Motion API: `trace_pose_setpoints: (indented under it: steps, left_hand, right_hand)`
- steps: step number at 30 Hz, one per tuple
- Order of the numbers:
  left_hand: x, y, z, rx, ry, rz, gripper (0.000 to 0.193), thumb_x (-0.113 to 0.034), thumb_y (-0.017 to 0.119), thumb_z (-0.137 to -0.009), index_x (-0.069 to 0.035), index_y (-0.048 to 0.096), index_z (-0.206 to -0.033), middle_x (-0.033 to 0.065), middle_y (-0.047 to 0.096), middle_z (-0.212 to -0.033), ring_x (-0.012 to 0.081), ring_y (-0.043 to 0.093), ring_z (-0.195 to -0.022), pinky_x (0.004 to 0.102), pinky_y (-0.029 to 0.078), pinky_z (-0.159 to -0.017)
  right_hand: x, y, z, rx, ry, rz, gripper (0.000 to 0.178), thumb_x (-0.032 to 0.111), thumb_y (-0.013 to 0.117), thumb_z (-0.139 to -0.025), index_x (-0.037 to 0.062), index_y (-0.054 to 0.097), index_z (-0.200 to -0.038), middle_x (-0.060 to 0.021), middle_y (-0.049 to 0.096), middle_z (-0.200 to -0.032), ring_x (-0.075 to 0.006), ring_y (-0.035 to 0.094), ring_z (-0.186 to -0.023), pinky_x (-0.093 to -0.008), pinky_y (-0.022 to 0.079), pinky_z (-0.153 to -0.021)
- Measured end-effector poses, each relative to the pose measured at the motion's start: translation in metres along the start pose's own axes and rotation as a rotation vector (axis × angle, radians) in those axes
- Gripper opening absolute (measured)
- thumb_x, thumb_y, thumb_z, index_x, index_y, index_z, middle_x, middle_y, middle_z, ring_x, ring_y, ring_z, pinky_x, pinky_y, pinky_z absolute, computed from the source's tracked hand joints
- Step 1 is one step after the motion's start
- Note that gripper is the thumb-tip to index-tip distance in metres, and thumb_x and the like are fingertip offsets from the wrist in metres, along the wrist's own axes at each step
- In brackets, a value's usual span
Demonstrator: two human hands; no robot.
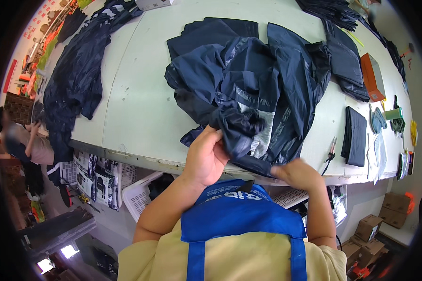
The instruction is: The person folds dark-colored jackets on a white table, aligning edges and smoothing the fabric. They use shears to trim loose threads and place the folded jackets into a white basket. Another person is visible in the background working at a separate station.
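A navy jacket (248, 75) of thin shiny cloth lies rumpled at the table's near edge, with taped seams showing. Grey mesh lining (263, 124) and a small white label show near its lower middle. My left hand (205, 157) is closed on a bunched part of the jacket, held up slightly; its far fingers are hidden behind the cloth. At the near hem, to the right, my right hand (299, 174) is closed with its fingertips on the edge of the cloth, a little blurred. Under the jacket's far side lie flat dark folded pieces (211, 30).
Dark garments (75, 75) hang over the table's left side. On the right lie snips (332, 152), a folded dark cloth (355, 136), an orange box (373, 77) and a green roll (394, 114). White baskets (138, 194) stand below the edge. Another person (26, 140) works at far left.
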State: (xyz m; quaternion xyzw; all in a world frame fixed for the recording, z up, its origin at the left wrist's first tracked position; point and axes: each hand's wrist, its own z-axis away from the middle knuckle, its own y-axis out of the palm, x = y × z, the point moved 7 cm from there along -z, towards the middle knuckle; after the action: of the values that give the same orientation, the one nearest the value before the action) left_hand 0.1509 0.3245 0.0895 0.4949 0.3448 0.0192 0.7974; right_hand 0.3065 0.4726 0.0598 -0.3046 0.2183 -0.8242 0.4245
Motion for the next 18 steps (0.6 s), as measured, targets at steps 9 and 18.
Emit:
trace_pose_setpoints:
  steps: [9,18]
  left_hand:
    - [-0.009,-0.016,0.027,0.131,-0.171,-0.411,0.052,-0.012,0.076,-0.074,0.0,0.053,-0.12,0.009,0.064,-0.105,0.0131,0.059,-0.099,0.0304,0.046,-0.088]
    - [-0.023,0.019,0.08,0.562,0.967,-1.513,0.012,-0.009,0.067,-0.076,-0.01,0.066,-0.088,0.0071,0.05,-0.08,0.0268,0.053,-0.073,0.039,0.044,-0.062]
  right_hand:
    - [0.1,-0.015,-0.059,0.112,-0.756,-1.752,0.046,0.024,0.066,-0.086,0.0024,0.049,-0.123,-0.0074,0.058,-0.115,-0.0164,0.056,-0.104,-0.0304,0.043,-0.094]
    - [0.122,-0.039,-0.092,-0.455,-0.274,-2.035,0.006,0.006,0.045,-0.087,0.0086,0.049,-0.083,0.0031,0.048,-0.076,-0.0054,0.048,-0.072,-0.0206,0.039,-0.065]
